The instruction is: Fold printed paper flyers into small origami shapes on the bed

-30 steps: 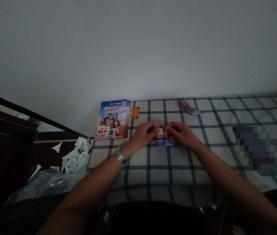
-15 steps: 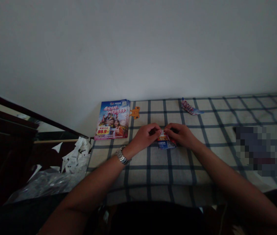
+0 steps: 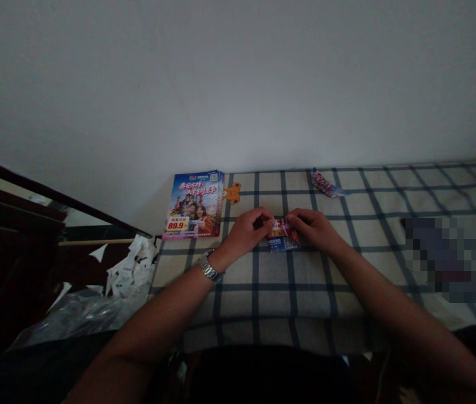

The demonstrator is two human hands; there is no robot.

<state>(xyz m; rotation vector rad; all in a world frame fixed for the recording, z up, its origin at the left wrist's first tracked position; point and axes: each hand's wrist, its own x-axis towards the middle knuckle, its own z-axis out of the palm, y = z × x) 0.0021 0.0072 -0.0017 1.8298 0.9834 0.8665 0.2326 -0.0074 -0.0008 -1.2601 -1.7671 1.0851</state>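
Between my two hands is a small printed piece of paper (image 3: 283,241), red above and blue below, with a QR code on it. My left hand (image 3: 253,227) pinches its upper left edge, and a metal watch (image 3: 210,266) sits on that wrist. At the upper right edge my right hand (image 3: 311,227) is closed on the same paper with thumb and finger. Both hands are just above the checked cloth (image 3: 238,292). Left of them lies a stack of colourful flyers (image 3: 193,207), with an orange bear-shaped piece (image 3: 233,193) at its right side.
A folded or crumpled printed paper strip (image 3: 326,185) lies near the wall (image 3: 238,84). A blurred-out dark object (image 3: 444,264) is at the right. Torn white paper (image 3: 131,269) and clear plastic (image 3: 82,311) are heaped beyond the cloth's left edge.
My hands have moved slightly apart, and more of the paper's red upper part shows between them. The paper has shifted a little up and left. The flyers stay put.
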